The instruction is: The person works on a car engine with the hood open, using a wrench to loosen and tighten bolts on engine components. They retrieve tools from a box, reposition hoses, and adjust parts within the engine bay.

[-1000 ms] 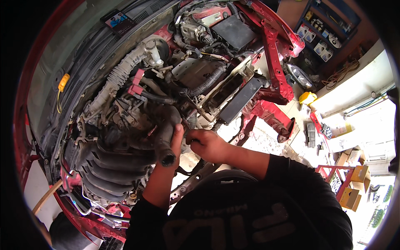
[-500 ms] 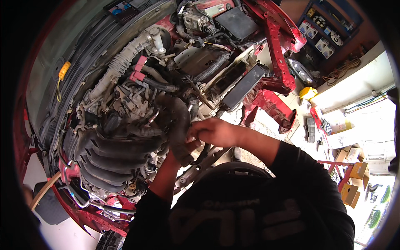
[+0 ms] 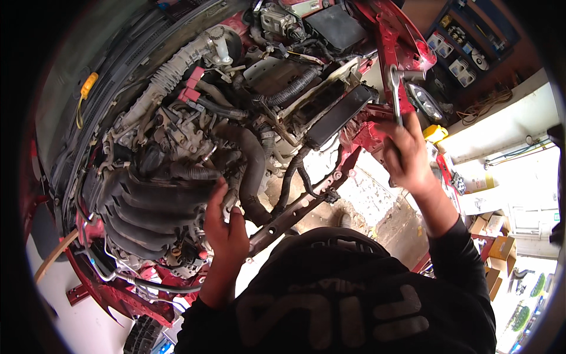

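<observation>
I look down into the open engine bay of a red car. My left hand [image 3: 224,227] rests with fingers spread against the engine, just below a thick black rubber hose [image 3: 250,162] and beside the black ribbed intake manifold [image 3: 147,203]. My right hand [image 3: 405,154] is raised at the right, closed around the handle of a metal wrench [image 3: 395,88] whose ring end points up near the red body frame [image 3: 392,41]. My black sleeves and chest fill the lower part of the view.
A black battery box [image 3: 337,26] and wiring looms sit at the top. A corrugated black tube [image 3: 292,88] crosses the middle. A headlight [image 3: 425,101], a yellow container [image 3: 435,133], cardboard boxes [image 3: 494,236] and wall shelves [image 3: 466,41] lie to the right. The front crossmember [image 3: 295,215] runs diagonally below the hose.
Both hands were together on the black hose. Now my right hand has pulled away up and to the right with a wrench in it, and my left hand has slid lower on the engine.
</observation>
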A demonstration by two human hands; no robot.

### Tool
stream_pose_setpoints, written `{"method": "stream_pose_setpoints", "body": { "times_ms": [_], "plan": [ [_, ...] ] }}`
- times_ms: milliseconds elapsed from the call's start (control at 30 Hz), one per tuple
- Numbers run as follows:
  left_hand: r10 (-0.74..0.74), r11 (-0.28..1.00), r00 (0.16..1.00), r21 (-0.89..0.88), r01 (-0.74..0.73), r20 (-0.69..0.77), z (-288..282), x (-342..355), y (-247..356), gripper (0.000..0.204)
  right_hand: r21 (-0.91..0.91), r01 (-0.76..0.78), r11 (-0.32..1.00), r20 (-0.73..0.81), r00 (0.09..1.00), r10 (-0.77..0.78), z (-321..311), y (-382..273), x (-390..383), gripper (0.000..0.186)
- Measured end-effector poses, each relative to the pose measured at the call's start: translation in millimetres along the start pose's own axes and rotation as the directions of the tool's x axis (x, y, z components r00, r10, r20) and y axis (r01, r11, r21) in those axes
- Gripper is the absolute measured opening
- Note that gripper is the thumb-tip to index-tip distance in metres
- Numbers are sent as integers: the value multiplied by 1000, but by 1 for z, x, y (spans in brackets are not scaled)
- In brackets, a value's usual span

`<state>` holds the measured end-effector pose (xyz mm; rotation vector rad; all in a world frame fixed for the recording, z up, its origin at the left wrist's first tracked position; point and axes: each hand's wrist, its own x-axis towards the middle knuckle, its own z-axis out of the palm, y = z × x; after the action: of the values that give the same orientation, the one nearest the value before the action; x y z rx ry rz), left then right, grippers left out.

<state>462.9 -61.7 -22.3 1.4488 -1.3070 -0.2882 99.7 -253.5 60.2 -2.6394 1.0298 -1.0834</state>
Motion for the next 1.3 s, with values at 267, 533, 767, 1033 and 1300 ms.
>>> {"method": "stream_pose_setpoints", "body": {
  "times_ms": [267, 533, 767, 1033, 1300],
  "plan": [
    [100, 957, 991, 264, -121, 91, 131, 37, 53, 65, -174, 264, 949, 164, 958, -237, 20, 91, 71, 81],
    [35, 924, 996, 382, 0, -85, 200, 64, 35, 59, 31, 349, 937, 199, 916, -348, 33, 121, 99, 72],
    [-134, 938, 981, 302, 172, -144, 204, 78, 47, 52, 150, 192, 970, 262, 938, -226, 55, 130, 114, 73],
    [-207, 910, 975, 351, 222, -81, 193, 70, 63, 62, 300, 179, 937, 264, 928, -262, 54, 136, 105, 70],
    [-124, 965, 992, 232, 126, -26, 189, 65, 43, 63, 547, 108, 830, 228, 935, -272, 39, 140, 113, 61]
  ]
}}
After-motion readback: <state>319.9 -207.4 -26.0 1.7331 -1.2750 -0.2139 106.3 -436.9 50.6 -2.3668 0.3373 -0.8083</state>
